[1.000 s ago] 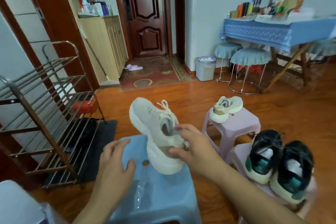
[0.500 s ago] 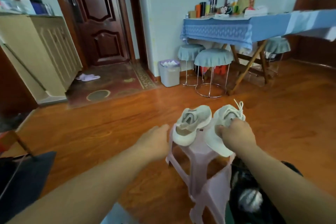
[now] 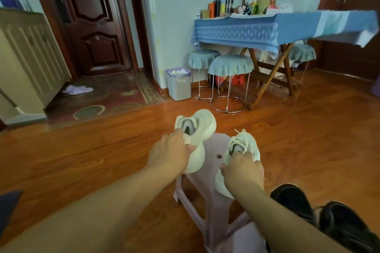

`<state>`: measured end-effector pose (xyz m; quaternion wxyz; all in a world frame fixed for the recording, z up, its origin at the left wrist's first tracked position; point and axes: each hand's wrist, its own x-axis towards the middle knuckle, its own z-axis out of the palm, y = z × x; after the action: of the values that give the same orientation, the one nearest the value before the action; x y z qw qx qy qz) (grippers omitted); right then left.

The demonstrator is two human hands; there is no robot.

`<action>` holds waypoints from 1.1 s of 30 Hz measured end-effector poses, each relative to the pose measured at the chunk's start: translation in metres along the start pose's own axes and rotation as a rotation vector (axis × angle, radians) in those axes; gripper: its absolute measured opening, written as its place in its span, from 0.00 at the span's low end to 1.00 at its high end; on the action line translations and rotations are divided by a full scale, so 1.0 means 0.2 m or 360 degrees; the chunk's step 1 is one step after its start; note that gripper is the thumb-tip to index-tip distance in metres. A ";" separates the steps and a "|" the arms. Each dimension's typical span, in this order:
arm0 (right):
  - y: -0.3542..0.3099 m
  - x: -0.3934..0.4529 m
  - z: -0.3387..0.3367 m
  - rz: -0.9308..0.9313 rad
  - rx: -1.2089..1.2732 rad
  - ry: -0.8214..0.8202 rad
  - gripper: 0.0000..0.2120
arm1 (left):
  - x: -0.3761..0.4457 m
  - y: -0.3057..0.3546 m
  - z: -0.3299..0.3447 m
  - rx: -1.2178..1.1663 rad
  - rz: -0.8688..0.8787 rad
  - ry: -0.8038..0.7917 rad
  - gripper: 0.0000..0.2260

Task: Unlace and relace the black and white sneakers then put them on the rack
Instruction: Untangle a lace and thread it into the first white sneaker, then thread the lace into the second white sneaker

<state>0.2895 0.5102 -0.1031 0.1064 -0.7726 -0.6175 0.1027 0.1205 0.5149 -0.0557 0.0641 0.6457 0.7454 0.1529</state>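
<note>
Two pale cream sneakers are over a pink plastic stool (image 3: 213, 148). My left hand (image 3: 168, 152) grips the unlaced cream sneaker (image 3: 197, 127) by its heel collar and holds it tilted above the stool's left side. My right hand (image 3: 242, 170) grips the laced cream sneaker (image 3: 244, 144) at its heel, toe pointing away, on the stool's right side. The black and white sneakers (image 3: 320, 215) sit at the lower right, partly hidden behind my right forearm. The rack is out of view.
A second pink stool (image 3: 242, 238) stands under the black pair. Ahead are a grey bin (image 3: 178, 84), round covered stools (image 3: 230, 68) and a folding table with a blue cloth (image 3: 267, 28). A cream cabinet (image 3: 26, 55) and dark door (image 3: 92, 20) are at the left.
My right hand carried the laced cream sneaker from the blue stool to the pink stool. My left hand reached over and picked up the other cream sneaker. The view swung right, off the rack.
</note>
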 end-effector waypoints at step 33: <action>-0.77 -2.27 -0.29 -0.0754 0.0480 -0.0151 0.43 | -2.39 -0.88 -1.08 -0.1155 -0.0597 0.0245 0.26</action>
<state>0.0641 0.0979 0.0098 0.2121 -0.5764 -0.7629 0.2018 -0.0324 -0.0067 0.0446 0.2583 0.4209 0.7504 0.4393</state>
